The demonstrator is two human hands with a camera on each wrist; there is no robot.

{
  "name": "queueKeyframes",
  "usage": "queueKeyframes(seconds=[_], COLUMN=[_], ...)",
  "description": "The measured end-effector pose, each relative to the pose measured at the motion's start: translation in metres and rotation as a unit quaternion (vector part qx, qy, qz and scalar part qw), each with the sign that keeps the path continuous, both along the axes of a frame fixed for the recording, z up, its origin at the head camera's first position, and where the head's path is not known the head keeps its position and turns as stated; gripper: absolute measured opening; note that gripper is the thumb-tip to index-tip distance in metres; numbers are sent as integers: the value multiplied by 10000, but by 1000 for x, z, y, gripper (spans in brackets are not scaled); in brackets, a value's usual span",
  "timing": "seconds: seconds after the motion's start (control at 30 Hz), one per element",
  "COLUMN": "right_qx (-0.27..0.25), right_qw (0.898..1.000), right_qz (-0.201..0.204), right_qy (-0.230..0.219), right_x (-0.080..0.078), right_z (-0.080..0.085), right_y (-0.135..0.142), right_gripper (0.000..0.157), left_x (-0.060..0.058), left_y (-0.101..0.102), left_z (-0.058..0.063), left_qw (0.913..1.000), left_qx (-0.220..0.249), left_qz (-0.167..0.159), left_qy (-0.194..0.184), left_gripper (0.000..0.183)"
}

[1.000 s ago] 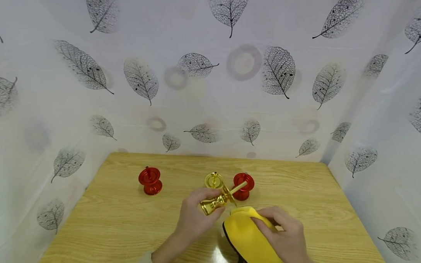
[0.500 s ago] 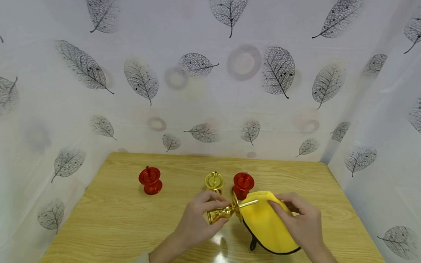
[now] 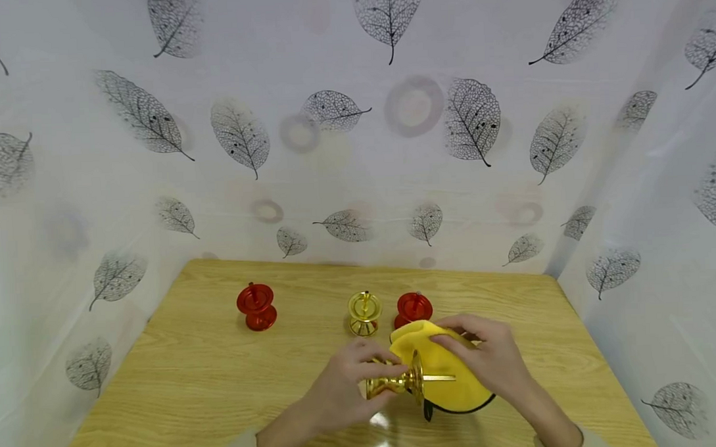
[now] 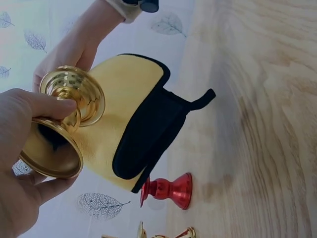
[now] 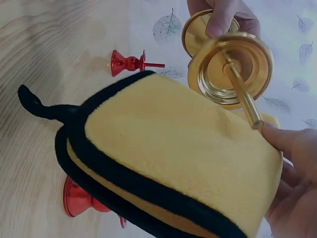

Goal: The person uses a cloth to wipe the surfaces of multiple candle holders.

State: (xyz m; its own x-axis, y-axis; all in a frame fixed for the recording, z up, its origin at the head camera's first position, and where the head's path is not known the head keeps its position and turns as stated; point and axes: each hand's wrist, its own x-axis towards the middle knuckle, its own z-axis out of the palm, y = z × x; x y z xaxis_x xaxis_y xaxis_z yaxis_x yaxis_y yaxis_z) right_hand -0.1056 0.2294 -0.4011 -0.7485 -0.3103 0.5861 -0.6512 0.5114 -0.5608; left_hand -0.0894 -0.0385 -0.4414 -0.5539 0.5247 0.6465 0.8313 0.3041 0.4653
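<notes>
My left hand (image 3: pixel 354 385) grips a gold candlestick (image 3: pixel 417 379) around its stem, tipped on its side with the spike pointing right. In the left wrist view its hollow foot (image 4: pixel 52 151) faces the camera. My right hand (image 3: pixel 487 350) pinches a folded yellow cloth (image 3: pixel 453 391) with black edging and a black hanging loop (image 5: pixel 39 106). The cloth hangs just behind the candlestick's dish in the head view; whether they touch I cannot tell. In the right wrist view the spike (image 5: pixel 245 99) ends close to my right thumb.
Behind my hands a second gold candlestick (image 3: pixel 364 312) stands upright. Right of it is a red candlestick (image 3: pixel 414 307), partly hidden by the cloth. Another red candlestick (image 3: pixel 257 306) stands farther left. The wooden table (image 3: pixel 210 386) meets a leaf-patterned curtain (image 3: pixel 344 165).
My left hand has brought the gold candlestick nearer and to the right, turning its spike level. My right hand moved up and right with the cloth, then back left behind the candlestick.
</notes>
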Motion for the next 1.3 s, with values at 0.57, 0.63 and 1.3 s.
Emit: queueKeyframes(seconds=[0.57,0.63,1.3], right_qx=[699,886,2540], right_qw=[9824,9800,9396], right_qz=[1730,1762,1447], right_qy=[-77,268,1782], right_x=[-1,-2,3], right_z=[11,11,21], right_y=[0,0,-15], right_gripper=[38,39,29], left_x=[4,4,-5], left_y=[-1,-1,-3], left_z=[2,1,-4], left_qw=[9983,9984,9973], left_qx=[137,148,-117], left_qz=[84,123,546], left_qy=[-557,-535,-476], left_gripper=[38,37,31])
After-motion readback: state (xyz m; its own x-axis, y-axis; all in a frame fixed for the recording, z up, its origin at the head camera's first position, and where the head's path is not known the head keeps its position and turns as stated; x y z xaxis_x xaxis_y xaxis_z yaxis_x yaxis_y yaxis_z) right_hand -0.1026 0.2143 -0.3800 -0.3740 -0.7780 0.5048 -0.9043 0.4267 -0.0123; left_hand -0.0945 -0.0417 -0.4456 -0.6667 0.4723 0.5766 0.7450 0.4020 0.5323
